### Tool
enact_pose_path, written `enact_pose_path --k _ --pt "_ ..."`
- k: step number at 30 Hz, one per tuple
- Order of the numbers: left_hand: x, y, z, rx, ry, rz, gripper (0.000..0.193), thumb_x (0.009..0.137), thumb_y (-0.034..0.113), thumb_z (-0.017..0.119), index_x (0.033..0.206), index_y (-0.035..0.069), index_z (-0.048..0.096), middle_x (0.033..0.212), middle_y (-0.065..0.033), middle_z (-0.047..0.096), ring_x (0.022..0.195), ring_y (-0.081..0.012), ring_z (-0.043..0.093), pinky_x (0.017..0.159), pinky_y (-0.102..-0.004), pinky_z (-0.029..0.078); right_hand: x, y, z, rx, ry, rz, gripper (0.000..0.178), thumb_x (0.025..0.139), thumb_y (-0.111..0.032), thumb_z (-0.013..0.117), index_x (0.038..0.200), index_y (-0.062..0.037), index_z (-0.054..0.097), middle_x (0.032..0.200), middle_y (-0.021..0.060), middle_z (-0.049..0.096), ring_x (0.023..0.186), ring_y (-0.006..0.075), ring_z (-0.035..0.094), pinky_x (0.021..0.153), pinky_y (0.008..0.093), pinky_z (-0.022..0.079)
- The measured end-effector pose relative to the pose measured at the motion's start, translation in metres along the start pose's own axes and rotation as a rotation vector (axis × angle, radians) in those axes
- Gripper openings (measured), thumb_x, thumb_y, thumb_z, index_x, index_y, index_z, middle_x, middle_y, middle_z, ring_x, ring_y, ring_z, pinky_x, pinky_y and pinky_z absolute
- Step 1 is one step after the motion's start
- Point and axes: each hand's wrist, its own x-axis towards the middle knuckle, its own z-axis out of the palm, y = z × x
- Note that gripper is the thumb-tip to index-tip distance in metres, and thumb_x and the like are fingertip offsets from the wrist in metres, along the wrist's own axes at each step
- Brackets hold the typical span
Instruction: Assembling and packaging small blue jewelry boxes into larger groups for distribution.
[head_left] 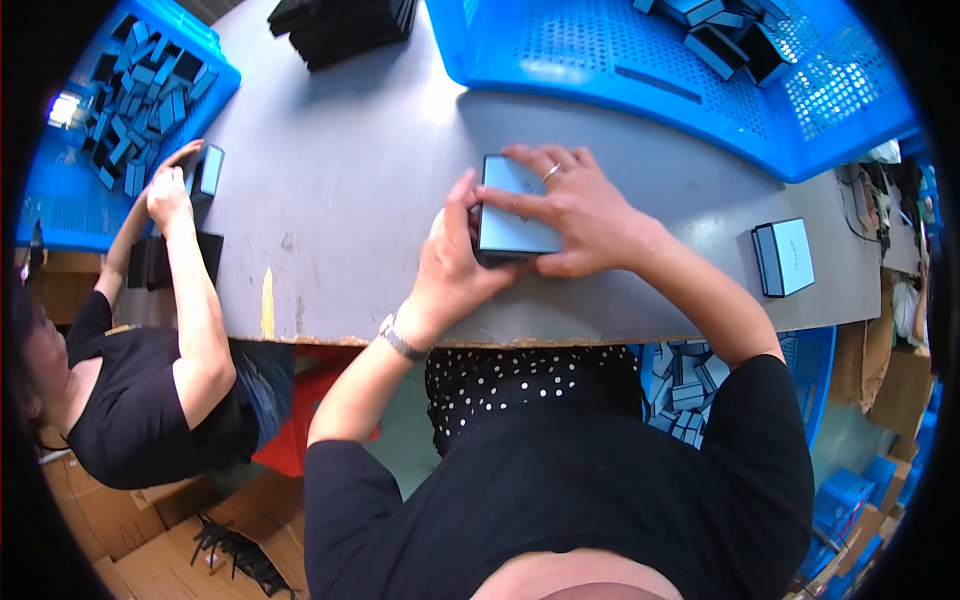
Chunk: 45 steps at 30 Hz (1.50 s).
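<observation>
From above the worker, a grey counter (360,190) fills the middle of the view. Near its front edge lies a flat grey-blue box (512,208), and both hands are on it. The left hand (452,262) grips the box's left side, thumb up along the edge, fingers curled under the near corner so they are partly hidden. The right hand (572,208) lies flat over the lid, fingers (530,160) spread across its far end, a ring on one of them; it presses down and does not curl around the box.

Far right, a big blue crate (640,90) sits on the counter, with a small heap of dark blue box parts (725,35) in its far corner. Far left, a second crate (60,200) is crowded with many more of the same parts (135,90). At the far edge stands a black stack (345,30) of flat pieces. To the right, well apart from the hands, a finished box (782,257) lies on its own.

On the left a co-worker's hands (168,190) hold a small box (208,170) upright at the counter's edge. Under the counter, near right, another bin (815,360) holds more blue parts (680,385).
</observation>
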Motion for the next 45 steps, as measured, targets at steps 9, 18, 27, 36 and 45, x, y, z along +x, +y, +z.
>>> enact_pose_path --k 9,18,27,36,45 --pt "-0.026 -0.039 -0.052 0.211 0.116 -0.129 0.071 0.077 0.021 0.084 0.137 0.004 0.051 0.135 -0.0155 0.051 0.123 -0.0305 0.05 0.092 -0.0387 0.051 -0.133 0.064 -0.039 -0.082 0.126 0.516 0.085 0.061 -0.039 0.077 0.142 -0.0266 0.055 0.148 0.0213 0.043 0.135 0.0426 0.041 0.112 0.0538 0.032" --pt "-0.024 -0.036 -0.062 0.387 0.148 -0.084 0.048 0.075 0.014 0.077 0.119 0.004 0.06 0.122 -0.0152 0.058 0.117 -0.035 0.051 0.101 -0.0447 0.042 -0.105 0.231 -0.085 -0.302 0.307 0.711 0.06 0.081 -0.025 0.075 0.134 -0.0032 0.056 0.143 0.0241 0.048 0.14 0.037 0.038 0.116 0.0419 0.032" --pt "-0.031 -0.037 -0.065 0.282 0.174 -0.103 0.048 0.075 0.015 0.078 0.119 0.004 0.06 0.122 -0.0147 0.058 0.117 -0.0342 0.052 0.103 -0.0442 0.042 -0.033 0.315 -0.07 -0.41 0.148 0.715 0.036 0.092 -0.017 0.062 0.126 -0.0067 0.057 0.111 0.0232 0.068 0.104 0.042 0.065 0.09 0.0487 0.051" --pt "-0.011 -0.068 -0.081 0.337 0.166 -0.061 0.058 0.077 0.017 0.077 0.128 0.004 0.054 0.126 -0.0147 0.054 0.115 -0.0313 0.052 0.096 -0.04 0.046 -0.054 0.107 -0.087 1.313 0.144 0.703 0.034 0.103 -0.026 0.052 0.126 -0.0019 0.054 0.109 0.0012 0.059 0.101 0.0129 0.053 0.091 0.0273 0.042" --pt "0.006 -0.11 -0.124 0.439 0.385 -0.214 0.078 0.075 0.021 0.08 0.142 0.005 0.042 0.137 -0.0165 0.042 0.12 -0.0303 0.049 0.095 -0.039 0.049 -0.041 0.051 -0.043 0.025 -0.041 0.389 0.077 0.083 -0.046 0.072 0.145 -0.0096 0.046 0.143 0.0204 0.045 0.134 0.0408 0.039 0.113 0.0486 0.034"
